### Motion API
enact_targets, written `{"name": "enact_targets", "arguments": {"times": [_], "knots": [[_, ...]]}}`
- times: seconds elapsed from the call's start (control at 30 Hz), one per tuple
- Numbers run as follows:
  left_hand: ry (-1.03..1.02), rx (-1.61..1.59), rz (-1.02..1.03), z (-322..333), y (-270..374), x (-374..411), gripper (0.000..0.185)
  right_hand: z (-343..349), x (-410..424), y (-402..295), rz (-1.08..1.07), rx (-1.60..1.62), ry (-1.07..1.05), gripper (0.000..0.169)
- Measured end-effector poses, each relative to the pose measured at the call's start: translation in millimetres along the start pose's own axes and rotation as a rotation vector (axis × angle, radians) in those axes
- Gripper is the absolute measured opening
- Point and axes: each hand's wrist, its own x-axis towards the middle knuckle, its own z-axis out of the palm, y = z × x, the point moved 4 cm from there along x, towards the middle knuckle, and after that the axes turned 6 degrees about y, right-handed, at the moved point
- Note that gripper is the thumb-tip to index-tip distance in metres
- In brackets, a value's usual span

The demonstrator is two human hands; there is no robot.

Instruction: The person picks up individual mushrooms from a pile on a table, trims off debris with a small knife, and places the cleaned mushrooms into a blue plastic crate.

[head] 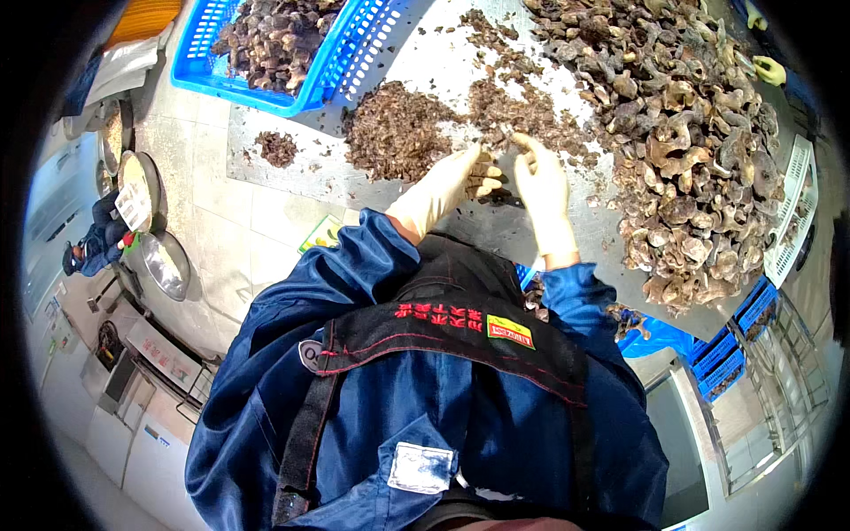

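Note:
Both my hands wear pale rubber gloves and meet above the near edge of a metal table (325, 184). My left hand (458, 178) has its fingers curled, with something dark just beneath the fingertips; whether it grips that is unclear. Facing it, my right hand (541, 189) has a bent index finger and thumb, and I cannot tell if a small piece is between them. Just beyond the left hand is a heap of brown chopped scraps (395, 133). More scraps (508, 106) spread behind the right hand. A large pile of brown mushrooms (690, 133) covers the table's right side.
A blue plastic basket (311, 93) of mushrooms stands at the far left. Another person's gloved hand (770, 70) is across the pile. A white crate (790, 219) and blue crates (720, 375) lie right. Metal basins (166, 265) and a person (99, 245) are off left.

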Motion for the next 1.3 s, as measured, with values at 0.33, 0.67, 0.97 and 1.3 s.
{"name": "enact_targets", "arguments": {"times": [0.33,0.67,0.97,1.3], "knots": [[-0.022,0.358,0.139,-18.5,9.6,-17.4,0.032,17.6,24.6,-31.8,-0.316,-0.179,0.011,0.029],[0.312,1.011,0.724,-9.5,27.0,-24.9,0.038,-12.6,27.3,-50.3,-0.329,-0.191,0.214,0.032],[0.636,1.614,0.969,23.7,84.7,-14.8,0.036,-22.4,30.9,48.8,0.311,0.936,0.039,0.031],[0.450,1.402,0.992,14.1,84.7,-21.3,0.029,-8.9,25.0,-2.2,-0.014,0.126,0.154,0.023]]}}
